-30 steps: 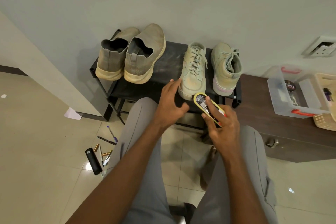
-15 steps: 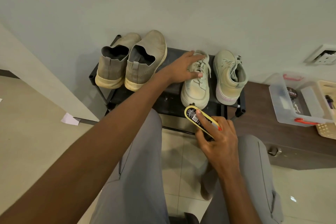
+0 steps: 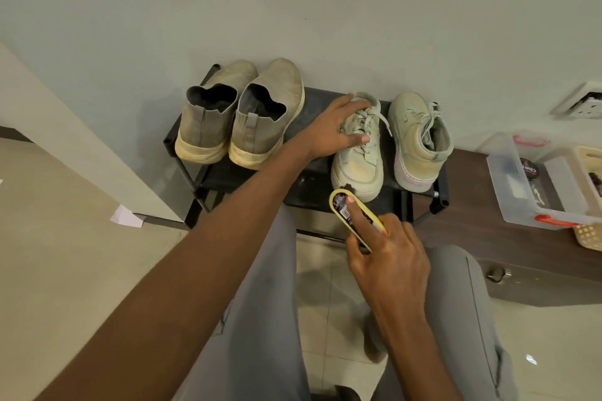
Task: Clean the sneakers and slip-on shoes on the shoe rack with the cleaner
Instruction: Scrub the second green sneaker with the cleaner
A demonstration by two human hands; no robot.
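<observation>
Shoe rack [image 3: 312, 98]: black. Slip-on shoes [image 3: 241, 114], at 10 o'clock: grey-beige uppers, cream soles. Sneakers [image 3: 387, 143], at 1 o'clock: pale mint green, yellowish soiling. Cleaner [image 3: 342, 205]: yellow rim, black label, barcode. Storage box [image 3: 534, 185], at 3 o'clock: clear, red latches.
</observation>
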